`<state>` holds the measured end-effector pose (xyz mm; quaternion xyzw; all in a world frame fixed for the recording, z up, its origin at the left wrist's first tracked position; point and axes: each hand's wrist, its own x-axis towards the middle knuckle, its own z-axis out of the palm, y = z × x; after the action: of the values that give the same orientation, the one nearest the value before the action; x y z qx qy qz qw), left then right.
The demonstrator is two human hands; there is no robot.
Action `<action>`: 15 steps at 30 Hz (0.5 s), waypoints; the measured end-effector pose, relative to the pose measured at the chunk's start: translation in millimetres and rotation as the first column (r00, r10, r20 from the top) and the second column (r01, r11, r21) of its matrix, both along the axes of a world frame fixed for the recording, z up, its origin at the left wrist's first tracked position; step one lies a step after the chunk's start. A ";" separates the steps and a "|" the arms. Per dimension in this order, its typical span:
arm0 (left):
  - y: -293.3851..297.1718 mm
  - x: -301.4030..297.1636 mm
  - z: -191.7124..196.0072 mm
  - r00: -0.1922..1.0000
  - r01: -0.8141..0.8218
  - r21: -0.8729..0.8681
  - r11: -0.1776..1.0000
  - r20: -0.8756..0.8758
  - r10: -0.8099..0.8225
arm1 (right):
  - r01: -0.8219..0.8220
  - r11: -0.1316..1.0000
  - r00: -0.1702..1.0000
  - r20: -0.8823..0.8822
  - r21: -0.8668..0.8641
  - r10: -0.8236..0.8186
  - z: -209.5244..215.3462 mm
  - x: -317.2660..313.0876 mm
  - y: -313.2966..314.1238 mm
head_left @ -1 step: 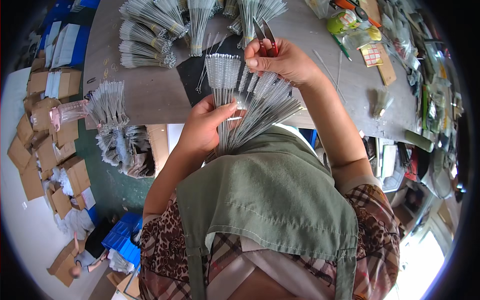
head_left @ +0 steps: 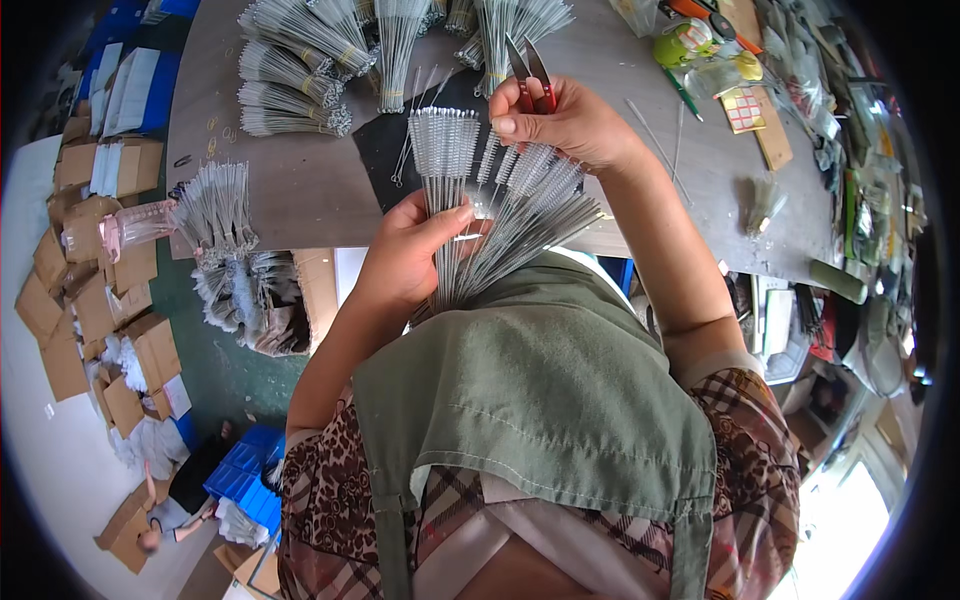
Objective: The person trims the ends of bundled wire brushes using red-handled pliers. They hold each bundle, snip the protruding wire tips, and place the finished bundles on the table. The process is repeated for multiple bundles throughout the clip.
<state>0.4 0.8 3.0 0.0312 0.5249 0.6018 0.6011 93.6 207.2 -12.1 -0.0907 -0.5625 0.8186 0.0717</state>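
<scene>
My left hand (head_left: 408, 240) is closed around a bundle of thin wire straw brushes (head_left: 445, 150), their white bristle ends up and their wire stems running down to my apron. More brushes (head_left: 545, 185) from the same handful fan out to the right. Over the fan, my right hand (head_left: 560, 125) keeps a pair of small red-handled scissors (head_left: 530, 75) in its grip, blades apart and pointing away from me. Its thumb and forefinger press together at the top of a brush (head_left: 488, 158) between the two groups; whether they pinch it is hard to see.
Several banded brush bundles (head_left: 290, 100) lie along the table's (head_left: 330, 190) far side. Another brush stack (head_left: 215, 205) stands at its left edge. Loose brushes (head_left: 660, 145), a green pen (head_left: 682, 95) and a green bottle (head_left: 685, 45) lie at right. Cardboard boxes (head_left: 125, 260) and a person (head_left: 190, 500) are at left.
</scene>
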 end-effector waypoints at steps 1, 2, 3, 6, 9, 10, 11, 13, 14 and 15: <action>0.4 -0.1 1.0 1.000 -0.006 0.002 1.000 -0.003 0.006 | -0.001 1.000 1.000 -0.006 -0.004 0.001 0.2 0.1 -0.4; 0.0 1.7 0.9 1.000 -0.003 0.006 1.000 -0.015 0.003 | 0.010 1.000 1.000 0.001 -0.008 -0.010 0.4 2.0 -1.0; -0.4 3.3 0.3 1.000 0.000 0.010 1.000 -0.027 0.001 | 0.020 1.000 1.000 0.008 -0.011 -0.020 0.6 3.9 -1.7; -0.5 5.1 1.4 0.998 0.027 0.008 1.000 -0.062 -0.026 | 0.009 1.000 1.000 -0.016 0.021 -0.008 -0.8 5.8 -0.5; -1.7 5.9 -2.3 0.998 0.037 0.040 0.999 -0.046 -0.035 | 0.086 0.980 0.996 -0.009 0.181 -0.086 3.5 7.4 -2.4; -2.1 6.4 -3.7 0.999 0.036 0.058 0.998 -0.032 -0.034 | 0.128 0.959 0.991 -0.003 0.252 -0.132 7.5 8.6 -3.8; -2.4 7.0 -2.9 0.999 0.030 0.048 0.998 -0.038 -0.028 | 0.190 0.933 0.980 0.004 0.305 -0.200 11.4 9.2 -4.0; -2.2 9.1 1.7 0.999 0.018 0.029 0.999 -0.051 -0.017 | 0.304 0.860 0.942 0.006 0.409 -0.336 22.6 11.9 -3.6; -2.1 10.4 4.2 0.997 0.014 0.023 1.000 -0.074 -0.012 | 0.346 0.833 0.928 -0.025 0.431 -0.372 31.2 15.2 -7.1; -1.8 11.9 6.4 0.995 0.009 0.016 1.000 -0.099 -0.007 | 0.387 0.805 0.912 -0.059 0.451 -0.405 41.1 20.7 -13.5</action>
<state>12.3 -1.0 9.4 0.0677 0.5490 0.6014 0.5765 114.4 193.6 29.0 -0.2031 -0.7074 0.6297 0.2487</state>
